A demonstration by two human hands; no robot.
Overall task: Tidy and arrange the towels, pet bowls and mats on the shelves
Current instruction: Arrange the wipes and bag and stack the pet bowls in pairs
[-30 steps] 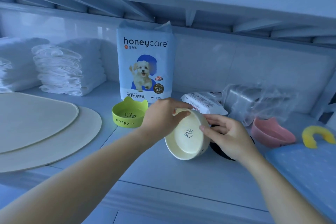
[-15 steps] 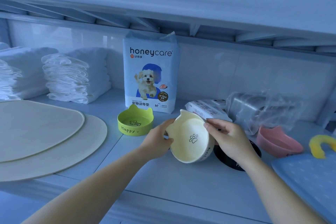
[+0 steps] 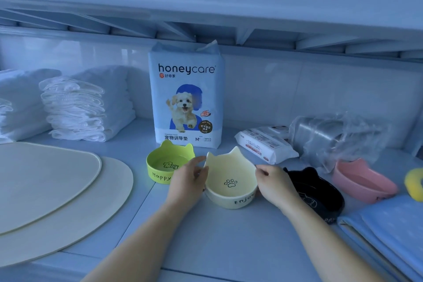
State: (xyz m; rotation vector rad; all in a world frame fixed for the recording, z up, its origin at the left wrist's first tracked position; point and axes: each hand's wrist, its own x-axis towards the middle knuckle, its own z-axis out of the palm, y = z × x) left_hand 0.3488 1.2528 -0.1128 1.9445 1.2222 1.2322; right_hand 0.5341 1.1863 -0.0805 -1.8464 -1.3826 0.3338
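Cream, cat-eared and marked with a paw print inside, the pet bowl (image 3: 230, 176) sits mid-shelf between the two hands, with "Enjoy" lettered on its near wall. The left hand (image 3: 186, 181) grips its left rim, thumb up by the ear. The right hand (image 3: 274, 184) pinches the right rim with curled fingers. The hands are apart, with the bowl clamped between them; whether its base rests fully on the shelf (image 3: 229, 247) cannot be told.

Just left, behind the left hand, stands a green bowl (image 3: 164, 165) lettered "Happy". Just right, partly behind the right wrist, lies a black bowl (image 3: 320, 197), and beyond it a pink bowl (image 3: 361, 181) tipped on its side. A honeycare training-pad pack (image 3: 186, 98) stands upright at the back wall. Right of it are a wipes packet (image 3: 265, 143) and a clear plastic bundle (image 3: 332, 137). Folded white towels (image 3: 84, 110) are stacked at the back left corner. Two overlapping beige mats (image 3: 45, 181) lie along the left front edge and blue mats (image 3: 393, 231) at the right front corner.
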